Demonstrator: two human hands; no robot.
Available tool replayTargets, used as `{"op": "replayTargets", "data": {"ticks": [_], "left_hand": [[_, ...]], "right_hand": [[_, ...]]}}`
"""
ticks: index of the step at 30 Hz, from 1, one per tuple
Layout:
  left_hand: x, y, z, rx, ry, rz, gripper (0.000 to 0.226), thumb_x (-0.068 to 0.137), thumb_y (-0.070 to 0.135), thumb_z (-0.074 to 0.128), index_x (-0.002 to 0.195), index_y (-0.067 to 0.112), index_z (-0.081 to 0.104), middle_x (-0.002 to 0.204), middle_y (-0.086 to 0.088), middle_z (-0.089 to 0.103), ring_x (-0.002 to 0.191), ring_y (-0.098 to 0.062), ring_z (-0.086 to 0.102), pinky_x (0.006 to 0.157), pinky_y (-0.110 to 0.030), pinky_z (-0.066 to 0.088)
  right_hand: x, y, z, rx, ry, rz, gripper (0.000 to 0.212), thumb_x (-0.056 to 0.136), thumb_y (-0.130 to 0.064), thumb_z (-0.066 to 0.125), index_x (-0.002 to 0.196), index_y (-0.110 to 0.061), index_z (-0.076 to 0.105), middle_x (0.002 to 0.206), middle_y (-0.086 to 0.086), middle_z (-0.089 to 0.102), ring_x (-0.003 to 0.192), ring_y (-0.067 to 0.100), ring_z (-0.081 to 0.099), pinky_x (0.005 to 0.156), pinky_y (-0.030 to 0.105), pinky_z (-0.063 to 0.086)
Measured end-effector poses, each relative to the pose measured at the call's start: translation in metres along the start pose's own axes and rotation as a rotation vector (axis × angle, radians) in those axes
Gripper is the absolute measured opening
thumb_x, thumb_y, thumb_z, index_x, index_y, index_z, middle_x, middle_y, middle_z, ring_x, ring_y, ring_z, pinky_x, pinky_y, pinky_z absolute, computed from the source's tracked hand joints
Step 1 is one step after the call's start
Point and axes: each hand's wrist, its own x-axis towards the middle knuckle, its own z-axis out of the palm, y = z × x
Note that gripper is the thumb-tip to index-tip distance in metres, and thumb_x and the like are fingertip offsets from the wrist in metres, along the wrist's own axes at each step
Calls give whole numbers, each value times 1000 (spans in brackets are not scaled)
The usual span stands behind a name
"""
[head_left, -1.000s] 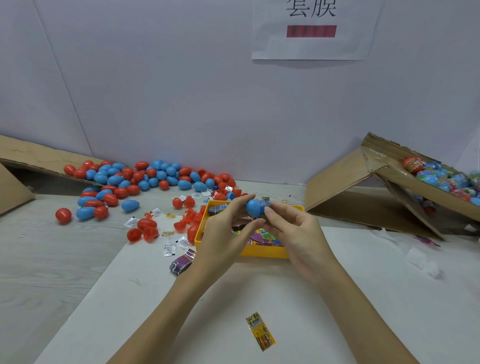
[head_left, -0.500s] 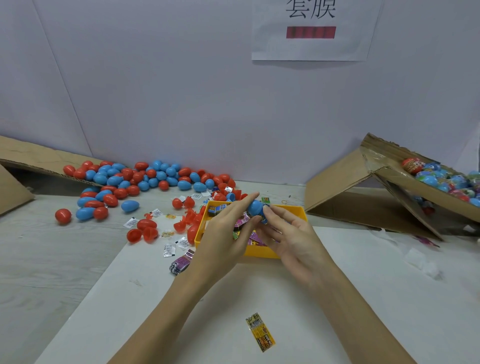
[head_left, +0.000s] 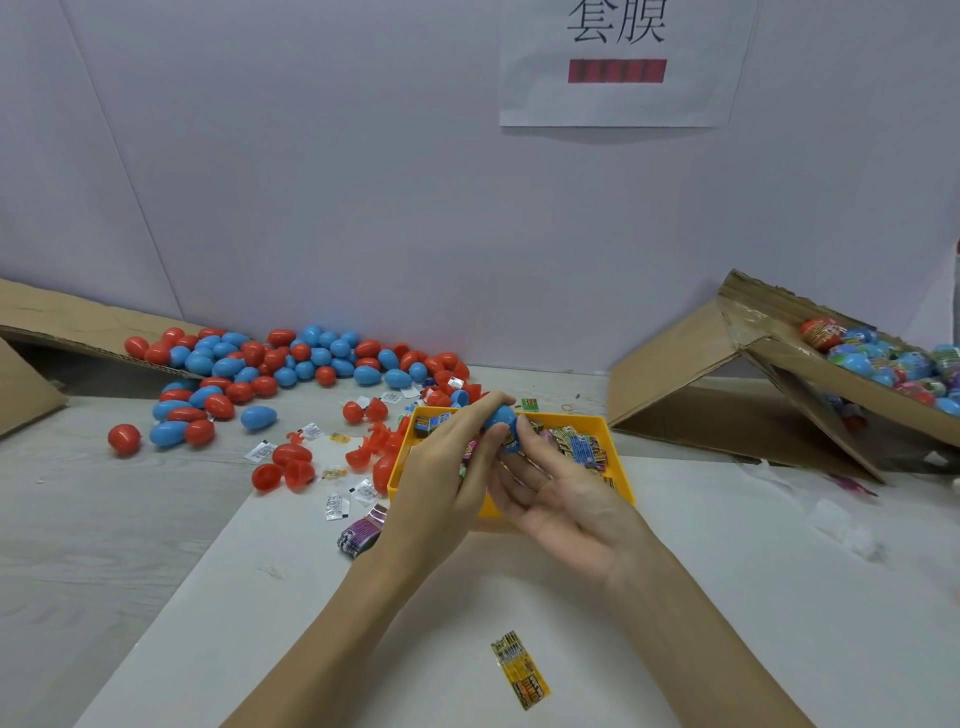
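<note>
Two tipped cardboard boxes: left cardboard box (head_left: 57, 325), right cardboard box (head_left: 675, 374). One yellow tray (head_left: 621, 467). Two hands: left hand (head_left: 447, 467) pinching with thumb and forefinger, right hand (head_left: 561, 499) loosely spread, fingertip touching. One yellow packet (head_left: 521, 670). One blue egg (head_left: 500, 417), smooth, plain, glossy, above tray's far edge.

At twelve o'clock the white paper sign (head_left: 626, 106) on the wall (head_left: 311, 182) reads "套膜" over a red bar.
</note>
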Motion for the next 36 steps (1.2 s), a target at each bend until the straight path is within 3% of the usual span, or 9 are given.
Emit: {"op": "replayTargets", "data": {"ticks": [2,7,16,22,25,27,31,36], "left_hand": [[-1,-1,0,10,11,4,41,104,32,48,138,12,61,127,9,66,121,4,58,98,-11,46],[-1,-4,1,8,6,7,40,104,29,50,138,11,62,130,9,66,124,4,57,100,-11,45],[-3,-3,5,0,59,19,34,104,19,51,133,7,66,124,3,70,119,1,61,97,-14,47],[-3,0,6,-15,69,17,32,104,18,52,130,7,67,123,4,70,118,-1,63,96,-18,52],[1,2,1,-3,-4,15,34,104,25,52,131,10,66,122,5,70,116,-3,63,95,-15,48],[3,2,-4,6,-87,-10,36,101,29,57,134,15,63,125,8,67,117,-5,61,96,-17,49],[4,-2,-7,141,-125,47,43,92,11,73,134,13,63,128,3,66,121,-9,58,102,-26,50],[6,1,-6,134,-160,104,49,83,-6,77,129,8,65,125,1,66,118,-2,55,100,-9,45]], "right_hand": [[0,0,0,0,10,9,23,84,-21,78,103,-9,78,114,17,76,103,25,75,86,33,62],[-1,-1,0,-8,23,35,15,81,-22,79,87,-10,84,108,17,77,96,24,77,82,33,63],[0,0,0,-1,38,42,47,75,-22,83,118,-6,72,112,19,75,102,26,75,84,34,63],[-1,-1,-2,-19,17,18,42,82,-23,80,119,-5,72,113,19,75,102,26,76,82,33,63],[0,-4,-5,-122,6,-57,32,89,-26,75,117,-9,73,115,17,75,109,26,73,91,35,60],[0,-5,-8,-254,8,-138,27,95,-28,69,117,-12,73,113,12,77,108,23,74,88,33,60],[1,-2,-8,-567,110,-314,29,97,-31,68,118,-12,74,103,4,79,99,19,76,79,30,63],[3,7,-8,-853,249,-464,43,89,-27,79,128,-12,70,111,1,77,103,17,74,90,38,62]]}}
